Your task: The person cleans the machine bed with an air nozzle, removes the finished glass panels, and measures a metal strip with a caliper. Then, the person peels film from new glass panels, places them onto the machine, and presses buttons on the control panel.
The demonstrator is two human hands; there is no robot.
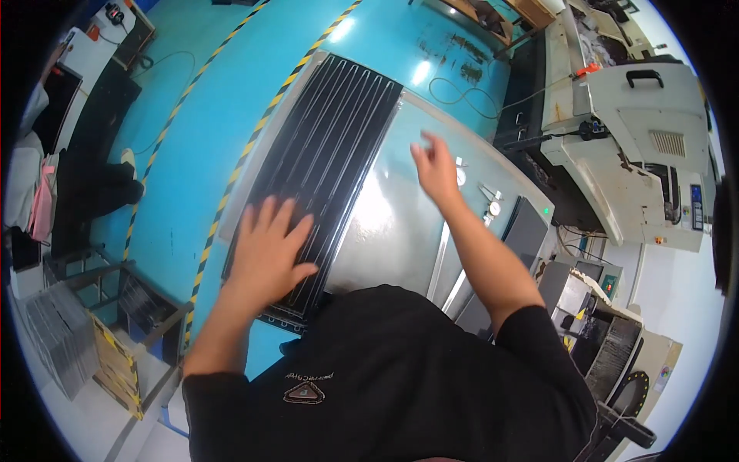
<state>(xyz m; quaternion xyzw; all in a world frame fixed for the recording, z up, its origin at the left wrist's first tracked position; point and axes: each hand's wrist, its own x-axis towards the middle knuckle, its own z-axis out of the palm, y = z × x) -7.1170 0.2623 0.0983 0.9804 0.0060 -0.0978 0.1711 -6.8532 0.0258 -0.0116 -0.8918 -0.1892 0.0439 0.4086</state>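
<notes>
A long black panel (323, 146) with pale serpentine lines lies along the left side of a metal-topped table (385, 231). My left hand (269, 250) is flat over the panel's near left part, fingers spread, holding nothing. My right hand (437, 171) is raised over the table to the right of the panel, with thumb and forefinger apart and the other fingers partly curled. I see nothing between them. Just right of that hand lies a long dial caliper (460, 175), and a second dial caliper (493, 208) is beside it, partly behind my right forearm.
A dark flat plate (525, 231) lies at the table's right edge. Large pale machines (616, 115) stand to the right. At the lower left is a rack with stacked grey sheets (65, 331). Another person (100, 181) is at the far left, beyond the yellow-black floor tape (254, 146).
</notes>
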